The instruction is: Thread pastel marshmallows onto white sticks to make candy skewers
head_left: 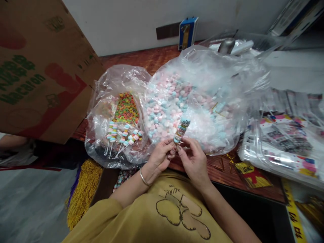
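Observation:
A small printed clear packet (182, 129) stands upright between my hands, in front of a large clear bag of pink, blue and white candies (164, 111). My left hand (161, 153), with a bangle on its wrist, pinches the packet's lower end. My right hand (194, 158) closes its thumb and fingers on the same lower end from the other side. To the left, another clear bag (118, 76) holds small multicoloured rings (126, 108). Striped candies on white sticks (124, 135) lie on its near side.
A large cardboard box (43, 67) rises at the left. Printed plastic packets (286, 138) are stacked on the right, with a yellow and red packet (253, 174) near the table's front edge. A blue device (187, 33) stands by the wall. Gold fringe (84, 192) hangs at the lower left.

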`<state>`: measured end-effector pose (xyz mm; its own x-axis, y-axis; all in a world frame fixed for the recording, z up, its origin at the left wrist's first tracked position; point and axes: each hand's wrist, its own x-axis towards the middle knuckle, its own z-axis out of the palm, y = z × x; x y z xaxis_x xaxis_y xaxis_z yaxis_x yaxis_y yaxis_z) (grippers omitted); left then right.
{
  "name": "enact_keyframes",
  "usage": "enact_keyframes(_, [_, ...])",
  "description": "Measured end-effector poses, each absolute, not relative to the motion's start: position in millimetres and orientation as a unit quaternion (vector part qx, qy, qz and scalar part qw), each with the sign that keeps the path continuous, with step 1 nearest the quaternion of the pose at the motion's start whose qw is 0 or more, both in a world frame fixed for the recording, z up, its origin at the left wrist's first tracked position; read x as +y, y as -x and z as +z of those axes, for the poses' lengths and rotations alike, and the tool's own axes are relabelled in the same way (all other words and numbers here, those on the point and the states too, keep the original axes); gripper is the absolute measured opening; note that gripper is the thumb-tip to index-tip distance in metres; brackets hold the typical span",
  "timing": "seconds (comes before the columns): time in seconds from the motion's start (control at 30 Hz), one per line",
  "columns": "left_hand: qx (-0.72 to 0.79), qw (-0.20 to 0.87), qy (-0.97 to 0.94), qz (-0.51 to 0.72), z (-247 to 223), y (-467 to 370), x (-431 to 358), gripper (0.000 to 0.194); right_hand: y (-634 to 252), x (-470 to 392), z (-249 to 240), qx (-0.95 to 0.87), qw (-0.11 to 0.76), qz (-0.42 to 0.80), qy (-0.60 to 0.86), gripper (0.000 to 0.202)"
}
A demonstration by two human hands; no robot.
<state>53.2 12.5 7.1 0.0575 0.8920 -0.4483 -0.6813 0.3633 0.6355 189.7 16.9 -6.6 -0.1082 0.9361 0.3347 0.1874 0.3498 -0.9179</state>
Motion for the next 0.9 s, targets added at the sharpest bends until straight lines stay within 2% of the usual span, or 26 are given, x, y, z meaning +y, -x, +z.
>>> enact_keyframes(0.1, [0.408,0.713,-0.121,0.557,7,-55,13,0.042,-187,18,-4,-0.659,0.509,0.345,0.432,0.011])
enact_keyframes(0.27, [0.403,0.705,-0.11,0.572,6,-59,14,0.043,-185,19,-4,-0.631,0.502,0.387,0.447,0.01])
enact_keyframes(0.47, [0.417,0.68,-0.134,0.588,1,-62,14,0.051,-187,22,-5,-0.649,0.49,0.37,0.449,0.015])
enact_keyframes(0.53, [0.42,0.682,-0.17,0.574,0,-61,14,0.051,-188,25,-7,-0.601,0.487,0.45,0.447,0.017])
enact_keyframes(0.6, [0.412,0.686,-0.224,0.556,-2,-58,13,0.05,-193,28,-10,-0.52,0.472,0.582,0.41,0.023])
enact_keyframes(0.7, [0.396,0.672,-0.323,0.535,-3,-49,14,0.052,-202,30,-8,-0.413,0.406,0.748,0.324,0.032])
enact_keyframes(0.8, [0.399,0.614,-0.467,0.496,4,-34,18,0.052,-209,25,2,-0.398,0.353,0.787,0.313,0.033])
enact_keyframes(0.9, [0.389,0.489,-0.652,0.43,20,-20,23,0.042,-207,17,12,-0.392,0.317,0.794,0.339,0.033])
